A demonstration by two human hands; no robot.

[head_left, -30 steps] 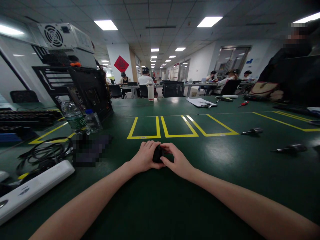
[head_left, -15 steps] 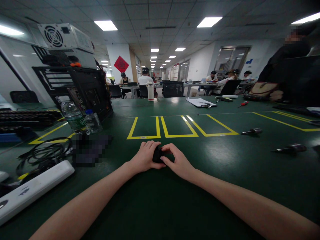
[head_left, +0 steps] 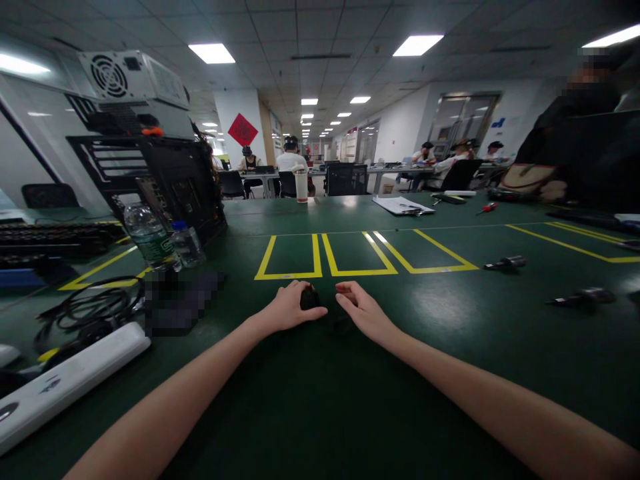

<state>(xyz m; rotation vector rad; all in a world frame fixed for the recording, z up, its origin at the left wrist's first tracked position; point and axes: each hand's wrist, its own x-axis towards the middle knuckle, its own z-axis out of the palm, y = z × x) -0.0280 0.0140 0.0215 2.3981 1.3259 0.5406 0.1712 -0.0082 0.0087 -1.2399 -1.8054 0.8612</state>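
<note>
My left hand (head_left: 287,307) rests on the green table (head_left: 320,413), its fingers curled over a small black rounded object (head_left: 311,298) shaped like a computer mouse. The left thumb lies stretched along the near side of that object. Just to the right, my right hand (head_left: 367,310) is apart from it, fingers bent and the thumb slightly away from them, with nothing visible between. A faint dark piece (head_left: 342,325) lies on the table below the right fingertips, too dim to name.
Yellow tape outlines (head_left: 363,272) mark the table ahead. Left are a white power strip (head_left: 70,383), black cables (head_left: 90,310), bottles (head_left: 147,233) and a computer case (head_left: 183,193). Right lie two screwdriver-like tools (head_left: 507,263) and a clipboard (head_left: 400,204). A person (head_left: 565,127) stands far right.
My right hand has come off the black object and moved slightly right. My left hand has shifted a little left with the object, and a faint dark piece now shows on the table.
</note>
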